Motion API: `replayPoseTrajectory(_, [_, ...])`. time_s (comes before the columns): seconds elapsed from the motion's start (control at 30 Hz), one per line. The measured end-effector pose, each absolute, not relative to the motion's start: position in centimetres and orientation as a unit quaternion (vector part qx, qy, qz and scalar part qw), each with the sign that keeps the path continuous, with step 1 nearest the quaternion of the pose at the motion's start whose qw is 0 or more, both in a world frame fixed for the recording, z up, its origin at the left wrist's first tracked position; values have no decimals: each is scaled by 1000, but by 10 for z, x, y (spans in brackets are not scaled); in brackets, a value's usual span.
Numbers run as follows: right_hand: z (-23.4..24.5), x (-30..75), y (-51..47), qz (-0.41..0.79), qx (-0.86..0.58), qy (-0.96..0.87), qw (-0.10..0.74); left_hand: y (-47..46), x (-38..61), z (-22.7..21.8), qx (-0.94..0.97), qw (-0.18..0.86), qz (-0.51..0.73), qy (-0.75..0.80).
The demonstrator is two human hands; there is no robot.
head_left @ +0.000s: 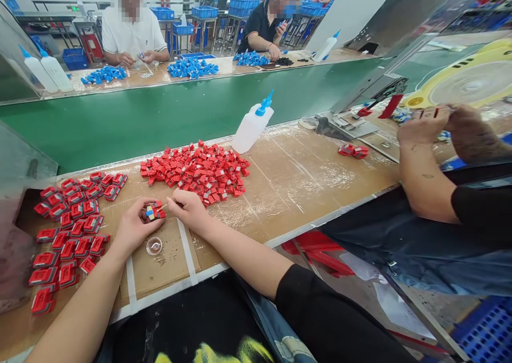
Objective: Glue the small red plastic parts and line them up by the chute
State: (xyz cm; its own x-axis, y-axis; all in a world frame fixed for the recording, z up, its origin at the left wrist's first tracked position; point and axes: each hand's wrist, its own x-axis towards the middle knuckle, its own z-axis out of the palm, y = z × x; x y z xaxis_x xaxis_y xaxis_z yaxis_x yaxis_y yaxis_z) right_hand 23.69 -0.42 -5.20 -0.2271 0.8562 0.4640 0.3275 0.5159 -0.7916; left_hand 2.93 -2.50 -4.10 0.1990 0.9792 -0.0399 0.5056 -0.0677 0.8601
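My left hand (pixel 134 225) is closed around a small red part (pixel 152 212) that has blue and yellow bits on it. My right hand (pixel 188 207) pinches a thin stick whose tip touches that part. Both hands hover over a taped cardboard pad (pixel 168 269) on the workbench. A small clear dish (pixel 154 245) sits on the pad just below my hands. Behind my hands lies a loose pile of red parts (pixel 196 170). Rows of red parts (pixel 70 229) are laid out to my left.
A white squeeze bottle with a blue nozzle (pixel 252 125) stands behind the pile. A green conveyor belt (pixel 168 112) runs past the bench. A co-worker's arms (pixel 428 160) work at my right. Two people sit across the belt with blue parts (pixel 192 66).
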Motion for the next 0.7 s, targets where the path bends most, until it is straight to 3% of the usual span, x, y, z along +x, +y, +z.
replayPoseTrajectory(0.33, [-43, 244, -15, 273, -354, -753, 483, -23, 28, -47, 638, 422, 334, 551])
replayPoseTrajectory(0.43, [-40, 241, -29, 244, -252, -858, 375, -22, 28, -44, 623, 419, 364, 552])
replayPoseTrajectory(0.53, [-40, 233, -40, 142, -241, -924, 262, -22, 28, -39, 629, 384, 370, 566])
replayPoseTrajectory(0.7, [-30, 261, -32, 7, -321, -921, 221, -17, 22, -46, 616, 394, 372, 572])
